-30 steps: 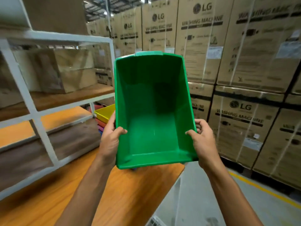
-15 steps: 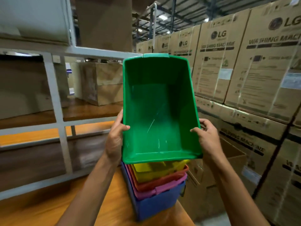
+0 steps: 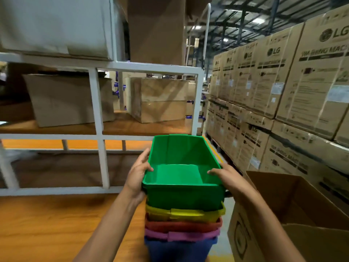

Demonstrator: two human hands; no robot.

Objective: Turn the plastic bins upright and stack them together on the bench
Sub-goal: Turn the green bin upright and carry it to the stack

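Green bin (image 3: 181,195) upright, long axis running away

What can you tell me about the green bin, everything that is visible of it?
The green bin looks like smooth, bright plastic: a rectangular tub with a rolled rim and sloping walls, empty. It sits upright, opening upward, on top of the stack, nested into the yellow bin. The left hand and right hand grip its two long sides, thumbs over the rim.
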